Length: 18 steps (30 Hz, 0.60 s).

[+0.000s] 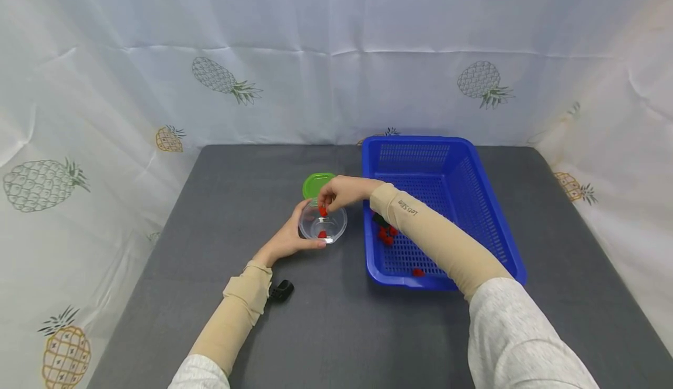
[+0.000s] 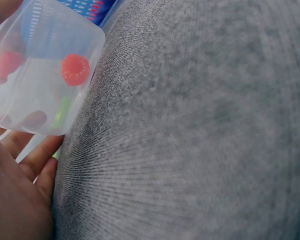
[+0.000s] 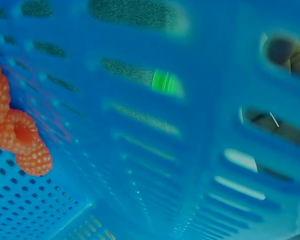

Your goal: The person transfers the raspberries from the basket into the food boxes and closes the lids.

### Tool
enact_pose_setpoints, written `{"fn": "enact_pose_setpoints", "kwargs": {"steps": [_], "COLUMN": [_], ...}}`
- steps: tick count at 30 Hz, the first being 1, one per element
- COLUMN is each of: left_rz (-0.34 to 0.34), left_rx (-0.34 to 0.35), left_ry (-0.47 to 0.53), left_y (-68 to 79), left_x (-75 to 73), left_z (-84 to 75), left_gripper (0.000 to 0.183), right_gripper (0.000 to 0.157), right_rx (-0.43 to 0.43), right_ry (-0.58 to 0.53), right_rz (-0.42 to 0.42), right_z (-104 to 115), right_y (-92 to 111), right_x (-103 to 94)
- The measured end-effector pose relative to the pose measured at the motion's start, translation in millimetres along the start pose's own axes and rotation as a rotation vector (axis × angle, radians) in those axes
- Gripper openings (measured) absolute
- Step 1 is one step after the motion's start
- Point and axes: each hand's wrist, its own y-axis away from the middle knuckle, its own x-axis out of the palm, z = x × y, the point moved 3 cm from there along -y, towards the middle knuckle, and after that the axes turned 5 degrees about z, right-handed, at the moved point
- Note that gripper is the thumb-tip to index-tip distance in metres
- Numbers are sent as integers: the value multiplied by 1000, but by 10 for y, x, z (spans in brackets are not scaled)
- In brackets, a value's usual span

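A clear plastic container (image 1: 335,225) stands on the table, its side gripped by my left hand (image 1: 288,237), thumb at the near rim and fingers round the far side. Inside it lies one raspberry (image 1: 322,235), which also shows through the wall as a red raspberry (image 2: 75,70) in the left wrist view. My right hand (image 1: 344,191) reaches over the container from the right and pinches another raspberry (image 1: 323,211) at its opening. Just behind the container is a green lid (image 1: 315,184); a green strip shows through a basket slot in the right wrist view.
A blue slotted basket (image 1: 371,260) stands to the right, under my right forearm. It holds several raspberries (image 1: 388,236) along its left side and a lone raspberry (image 1: 417,272) by the near wall. A black device (image 1: 282,290) sits beneath my left wrist.
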Motion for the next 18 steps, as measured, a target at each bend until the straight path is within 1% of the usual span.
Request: {"fn": "enact_pose_setpoints", "kwargs": {"steps": [3, 10, 18], "left_rz": [-2, 2, -2], "left_rx": [-2, -4, 23], "left_ry": [11, 0, -4], "left_y": [-3, -8, -23], "left_x": [7, 10, -2], "left_z": [7, 7, 10], "left_gripper": [112, 113, 112], "right_gripper": [21, 18, 16], "right_rx": [-1, 3, -2], "right_ry": [19, 74, 111], "right_rz": [9, 34, 20], "right_z": [-9, -13, 3], "right_y": [-6, -25, -40], "right_x": [17, 64, 72]}}
